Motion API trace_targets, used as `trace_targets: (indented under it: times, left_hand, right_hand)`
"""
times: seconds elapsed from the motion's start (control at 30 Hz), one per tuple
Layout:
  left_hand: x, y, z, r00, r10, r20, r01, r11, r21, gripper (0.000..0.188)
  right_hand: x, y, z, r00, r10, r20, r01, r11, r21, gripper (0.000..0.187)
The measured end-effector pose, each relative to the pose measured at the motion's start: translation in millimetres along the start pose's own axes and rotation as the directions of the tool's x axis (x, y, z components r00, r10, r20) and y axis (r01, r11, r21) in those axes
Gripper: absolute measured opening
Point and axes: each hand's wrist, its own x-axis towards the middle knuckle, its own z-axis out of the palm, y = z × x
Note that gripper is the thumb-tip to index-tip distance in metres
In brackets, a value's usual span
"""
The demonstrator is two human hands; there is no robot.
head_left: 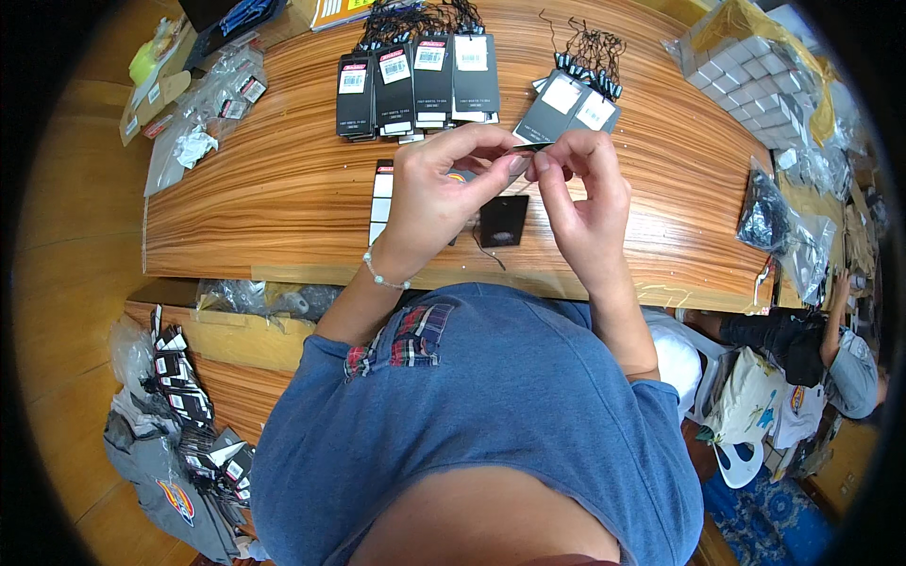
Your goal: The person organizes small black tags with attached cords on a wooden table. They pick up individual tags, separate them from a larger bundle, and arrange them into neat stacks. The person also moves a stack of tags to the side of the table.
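Observation:
Above the table, my left hand pinches one edge of a small dark hang tag, seen nearly edge-on. My right hand has thumb and finger closed at the tag's other side; a thin dark cord seems to be there, partly hidden by the fingers. Beneath my hands a black hang tag lies flat, with a loose cord beside it. A strip of white labels lies left of it, partly behind my left wrist. Further off are several stacks of black strung hang tags, and another strung pile sits to the right.
A plastic-wrapped box of small white cartons stands at the far right, near a bag of black cords. Clear plastic bags lie far left. More tags lie low left. A person is at the right.

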Motion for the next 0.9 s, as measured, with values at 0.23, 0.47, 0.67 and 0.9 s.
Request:
trace_targets:
  times: [0.23, 0.47, 0.67, 0.9]
  left_hand:
    - [-1.3, 1.0, -2.4, 0.999, 0.032, 0.044, -0.034, 0.997, 0.062, 0.015]
    - [6.5, -3.3, -4.8, 0.944, 0.305, 0.129, -0.328, 0.917, 0.228, 0.013]
    - [15.5, -7.5, -5.1, 0.842, 0.489, 0.229, -0.539, 0.738, 0.406, 0.016]
    - [18.2, -10.3, -8.0, 0.771, 0.579, 0.264, -0.614, 0.567, 0.549, 0.013]
  right_hand:
    - [0.7, -1.6, 2.4, 0.998, -0.063, -0.004, 0.062, 0.989, -0.132, 0.012]
    - [1.1, 0.5, -4.8, 0.943, 0.308, 0.124, -0.332, 0.871, 0.363, 0.017]
    - [2.2, 13.5, -7.3, 0.930, 0.325, 0.171, -0.364, 0.761, 0.537, 0.017]
    - [5.9, 16.3, -8.1, 0.855, 0.439, 0.276, -0.501, 0.561, 0.659, 0.015]
